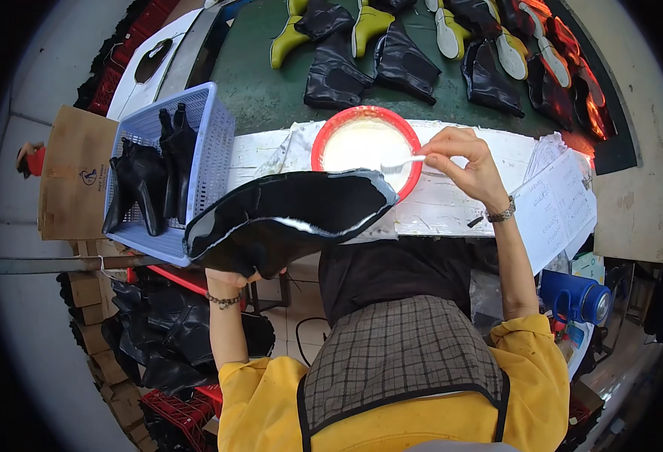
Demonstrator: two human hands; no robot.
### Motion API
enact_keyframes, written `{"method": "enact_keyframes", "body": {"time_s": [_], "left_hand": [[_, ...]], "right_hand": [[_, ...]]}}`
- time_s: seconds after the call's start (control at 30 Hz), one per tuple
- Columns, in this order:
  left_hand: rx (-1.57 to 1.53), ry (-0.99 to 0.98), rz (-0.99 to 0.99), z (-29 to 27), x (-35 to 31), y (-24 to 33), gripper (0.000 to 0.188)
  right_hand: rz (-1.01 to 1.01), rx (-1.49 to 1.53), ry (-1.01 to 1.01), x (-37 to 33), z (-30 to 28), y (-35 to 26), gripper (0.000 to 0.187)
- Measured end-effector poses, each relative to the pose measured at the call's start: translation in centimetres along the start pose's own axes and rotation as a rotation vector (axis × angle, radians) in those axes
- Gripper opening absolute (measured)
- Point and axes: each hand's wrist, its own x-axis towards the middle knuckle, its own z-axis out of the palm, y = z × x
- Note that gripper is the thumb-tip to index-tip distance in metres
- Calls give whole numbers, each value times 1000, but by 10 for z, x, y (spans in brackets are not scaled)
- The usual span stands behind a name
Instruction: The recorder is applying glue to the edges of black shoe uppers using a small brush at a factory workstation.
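My left hand (228, 278) holds up a black leather boot upper (271, 200) from below, its fingers mostly hidden behind it. White, wet-looking glue lines the upper's lower edge and coats its right end. Between my right thumb and fingers, my right hand (461, 160) pinches a small white brush (400, 161). The brush head is over the red bowl (319, 147), which holds creamy white glue (354, 147). The right end of the upper overlaps the bowl's near rim in the picture.
Black boot shafts (406, 64) and yellow-covered shoe parts (371, 28) lie on the green table (248, 60). A blue crate (209, 143) with black boots stands left, beside a cardboard box (71, 173). Written sheets (553, 203) and a blue bottle (568, 294) are at right.
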Motion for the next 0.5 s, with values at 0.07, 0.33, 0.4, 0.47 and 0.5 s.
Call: {"method": "enact_keyframes", "body": {"time_s": [0.07, 0.33, 0.4, 0.47, 0.5], "left_hand": [[-164, -100, -249, 8, 19, 9, 99], [-430, -461, -471, 7, 46, -3, 88], [-520, -493, -472, 17, 54, -5, 90], [-446, -389, -429, 32, 50, -4, 93], [-408, -337, -405, 40, 48, -3, 94]], "right_hand": [[89, -214, -5, 3, -1, 5, 10], [-107, -434, 83, 16, 2, 1, 9], [-167, -268, 120, 26, -1, -20, 11], [-237, -148, 150, 35, 0, -41, 15], [-266, -150, 139, 38, 0, -46, 14]]}}
